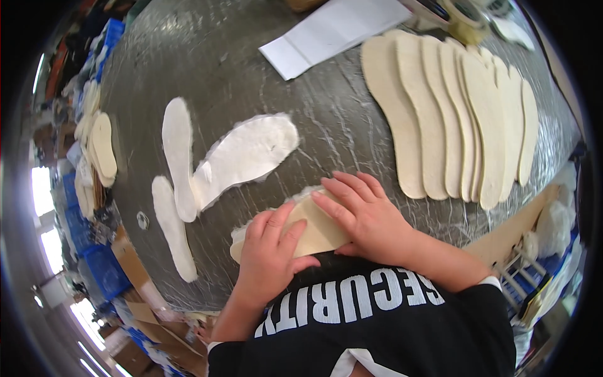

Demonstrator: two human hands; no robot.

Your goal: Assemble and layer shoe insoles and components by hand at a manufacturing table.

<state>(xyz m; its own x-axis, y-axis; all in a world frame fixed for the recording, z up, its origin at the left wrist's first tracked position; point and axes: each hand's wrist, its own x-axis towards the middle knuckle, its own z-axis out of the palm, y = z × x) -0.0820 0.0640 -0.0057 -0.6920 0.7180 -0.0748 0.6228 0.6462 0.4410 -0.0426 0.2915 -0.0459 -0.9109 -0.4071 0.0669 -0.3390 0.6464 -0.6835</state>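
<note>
Close to my body, a cream insole with a fluffy white edge along its far side lies lengthwise under both hands. My left hand grips its left part, fingers over the top and thumb toward the near edge. My right hand holds the right end, its fingers bent over the top and far edge and its thumb at the near side. The hands cover much of the insole, so its right end is hidden. Beyond my left hand lie a wide fleecy white insole, a narrower one and another.
Several cream insoles lie overlapped in a fan at the right of the dark, film-covered table. A folded white sheet and tape rolls sit at the far side. A small ring-like object lies near the left edge.
</note>
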